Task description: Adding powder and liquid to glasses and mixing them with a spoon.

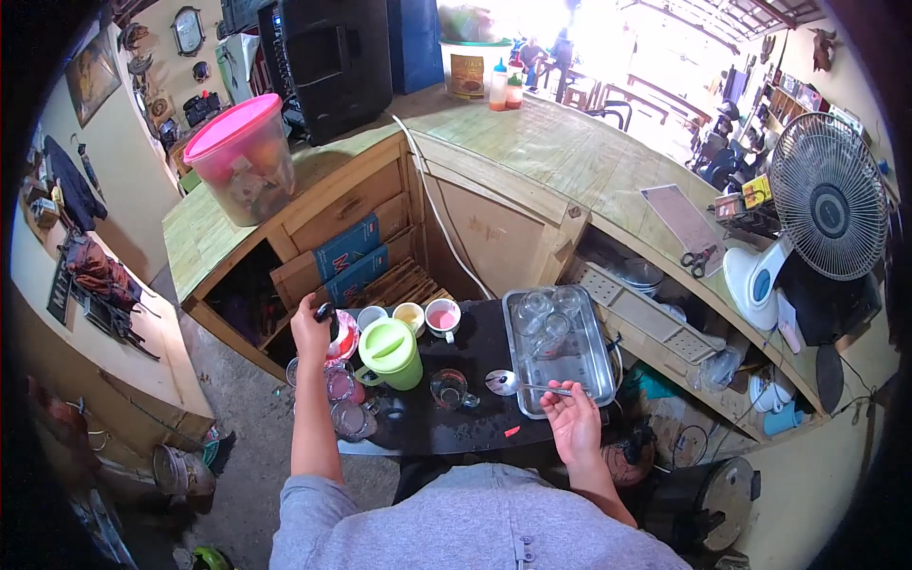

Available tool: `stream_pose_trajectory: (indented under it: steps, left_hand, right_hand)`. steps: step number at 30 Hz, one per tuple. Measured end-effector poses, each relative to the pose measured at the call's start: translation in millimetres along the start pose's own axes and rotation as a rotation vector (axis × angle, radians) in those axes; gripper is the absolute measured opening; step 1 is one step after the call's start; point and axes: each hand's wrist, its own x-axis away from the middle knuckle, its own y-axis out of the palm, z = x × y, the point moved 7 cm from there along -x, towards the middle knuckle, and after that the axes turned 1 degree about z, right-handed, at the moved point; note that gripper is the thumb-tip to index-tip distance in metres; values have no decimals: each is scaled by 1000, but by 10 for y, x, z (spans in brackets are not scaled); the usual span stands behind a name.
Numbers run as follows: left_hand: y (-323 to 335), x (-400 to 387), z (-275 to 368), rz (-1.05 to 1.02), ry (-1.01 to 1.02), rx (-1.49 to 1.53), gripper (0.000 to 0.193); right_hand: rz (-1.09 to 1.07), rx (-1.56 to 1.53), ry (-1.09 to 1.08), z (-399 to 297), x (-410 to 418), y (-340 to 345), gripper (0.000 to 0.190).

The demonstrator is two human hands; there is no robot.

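Note:
My right hand, palm up, holds a metal spoon by its handle near the steel tray. The spoon's bowl points left, beside a clear glass mug. My left hand grips a small black object, partly hidden by the fingers, beside a red-and-white item. A lime-green lidded pitcher stands on the dark table. Behind it are several cups, including a white cup with pink contents. Several glass mugs stand at its left.
A steel tray holds several upturned glasses. Wooden counters wrap around the front, bearing a pink-lidded bucket, scissors and a fan. A white cable hangs down. Blue boxes sit below.

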Motion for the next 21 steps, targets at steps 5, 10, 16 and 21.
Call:
stream_pose_trajectory:
  steps: [5, 10, 16, 21]
  left_hand:
    - [320, 91, -490, -200, -93, -332, 79]
    - [22, 656, 503, 61, 218, -163, 37]
    - [92, 1932, 901, -154, 338, 202, 20]
    - [802, 2742, 305, -546, -28, 258, 67]
  right_hand:
    - [5, 10, 25, 59, -12, 23, 18]
    - [33, 1, 16, 59, -42, -64, 18]
    - [30, 6, 34, 82, -62, -44, 18]
    - [26, -2, 56, 109, -57, -62, 18]
